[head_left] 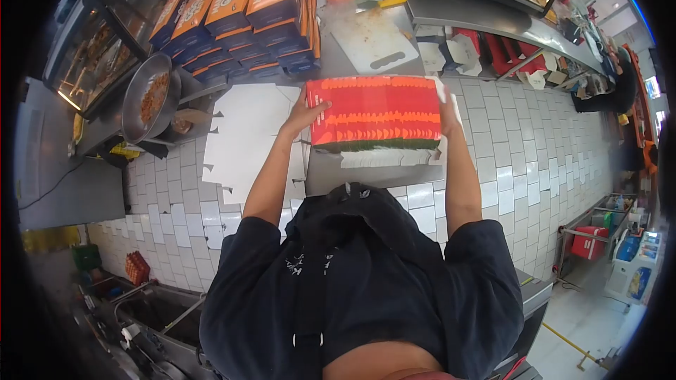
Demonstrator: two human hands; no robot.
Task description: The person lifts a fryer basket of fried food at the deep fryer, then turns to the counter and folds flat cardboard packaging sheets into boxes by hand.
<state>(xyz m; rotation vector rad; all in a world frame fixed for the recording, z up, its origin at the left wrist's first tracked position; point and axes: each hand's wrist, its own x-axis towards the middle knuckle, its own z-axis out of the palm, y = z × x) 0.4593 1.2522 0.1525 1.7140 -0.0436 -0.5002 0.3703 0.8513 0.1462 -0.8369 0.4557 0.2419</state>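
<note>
Between my two hands is a thick stack of flat red cardboard cartons (377, 102), with orange print bands and a green and white lower edge. My left hand (304, 115) grips its left end, the thumb lying over the top face. Against the right end presses my right hand (448, 114), its fingers partly hidden by the stack's edge. The stack is over the metal counter; I cannot tell whether it rests there or is held just above. Left of my left hand lie white flat cardboard sheets (246, 134) with cut tabs.
Orange and blue boxes (232, 10) are piled at the back left. A white cutting board (373, 41) and a yellow-handled tool (393, 1) lie behind the stack. A pan of food (149, 95) stands left. Another person (616, 84) is far right.
</note>
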